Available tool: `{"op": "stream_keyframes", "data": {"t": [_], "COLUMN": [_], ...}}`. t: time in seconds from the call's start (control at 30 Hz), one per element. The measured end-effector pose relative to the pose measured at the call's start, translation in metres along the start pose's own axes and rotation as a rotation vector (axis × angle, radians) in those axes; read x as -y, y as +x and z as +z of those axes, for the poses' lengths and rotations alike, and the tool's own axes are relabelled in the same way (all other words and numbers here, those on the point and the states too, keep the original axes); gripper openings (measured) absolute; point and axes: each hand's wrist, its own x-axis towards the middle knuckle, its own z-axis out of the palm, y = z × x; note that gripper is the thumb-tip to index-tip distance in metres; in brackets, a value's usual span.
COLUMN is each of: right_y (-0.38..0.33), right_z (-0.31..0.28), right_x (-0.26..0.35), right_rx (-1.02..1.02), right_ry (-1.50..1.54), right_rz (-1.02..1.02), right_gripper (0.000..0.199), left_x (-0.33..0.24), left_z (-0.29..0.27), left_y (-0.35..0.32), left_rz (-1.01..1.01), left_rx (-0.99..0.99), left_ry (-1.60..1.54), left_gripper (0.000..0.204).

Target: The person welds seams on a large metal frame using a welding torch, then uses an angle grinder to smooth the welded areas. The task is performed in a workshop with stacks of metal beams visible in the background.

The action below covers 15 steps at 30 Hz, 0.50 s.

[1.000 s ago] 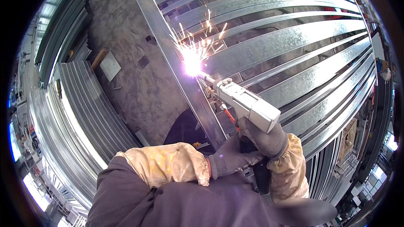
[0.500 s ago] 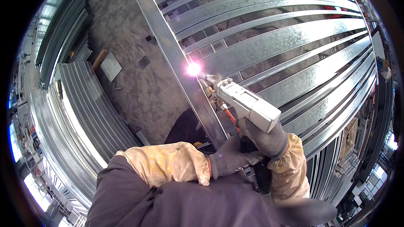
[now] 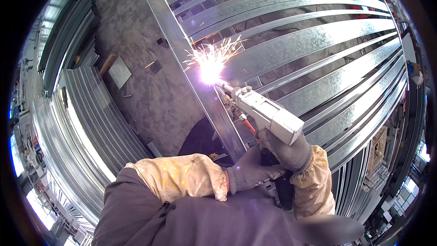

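Note:
My right hand [image 3: 287, 151], in a grey knit glove, grips a white handheld welding gun [image 3: 268, 114] by its rear. The gun's nozzle points up and left at a glaring weld spot [image 3: 210, 74], where sparks fan out. That spot lies at the joint between a long steel side rail [image 3: 182, 45] and a wide galvanized crossbar [image 3: 291, 48]. An orange-red hose [image 3: 248, 125] shows beneath the gun. Just below and left of the right hand, my left hand [image 3: 256, 171], also gloved, is closed; what its fingers hold is hidden beside a dark shape.
Several parallel galvanized bars fill the right side, with gaps between them. At left, stacked ribbed metal profiles [image 3: 91, 114] lie beside darker stacked channels [image 3: 68, 32]. A pale square plate [image 3: 119, 72] and a small dark block [image 3: 156, 66] lie on the dusty floor [image 3: 150, 95].
The glow at the nozzle has grown into a bright burst, with sparks flying up and outward. Both hands and the welding gun have stayed nearly in place.

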Motion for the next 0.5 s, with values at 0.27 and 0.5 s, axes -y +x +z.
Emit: {"op": "stream_keyframes", "data": {"t": [0.27,0.5], "right_y": [-0.0042,-0.0044], "right_z": [0.0004,-0.0001], "right_x": [0.0012,0.0029], "right_rx": [-0.001,0.014], "right_ry": [0.038,-0.056], "right_rz": [0.064,-0.029], "right_gripper": [0.040,0.042], "left_x": [-0.0067,-0.0059], "left_z": [0.0044,0.0020], "left_y": [-0.0008,-0.0031], "left_rz": [0.035,-0.032], "left_rx": [-0.017,0.010], "left_ry": [0.116,0.109], "left_gripper": [0.042,0.048]}}
